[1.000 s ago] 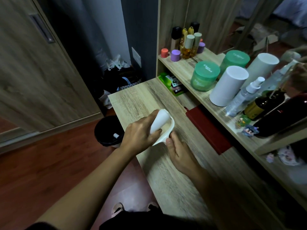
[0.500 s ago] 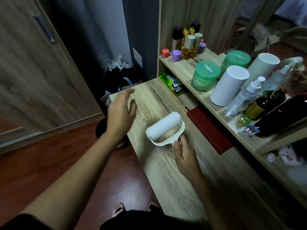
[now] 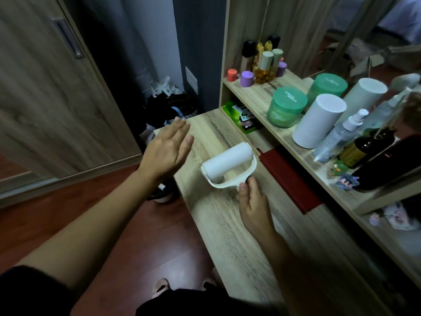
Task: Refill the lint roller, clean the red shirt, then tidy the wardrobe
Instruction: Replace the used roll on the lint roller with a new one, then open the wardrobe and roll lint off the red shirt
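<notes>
The wooden desk (image 3: 218, 226) runs away from me, with a shelf of bottles and jars along its right side. Over the middle of the desk I hold the lint roller (image 3: 227, 161). Its white roll lies crosswise, long axis running from near-left to far-right, and the handle points back toward me. I cannot tell whether the roll touches the wood. A flat red thing (image 3: 289, 179) lies just right of it. My left hand (image 3: 167, 151) hovers left of the roll, apart from it, fingers straight and spread. My right hand (image 3: 254, 206) is curled round the handle, thumb (image 3: 242, 187) pressed at the frame's neck, the roll just beyond my fingertips.
</notes>
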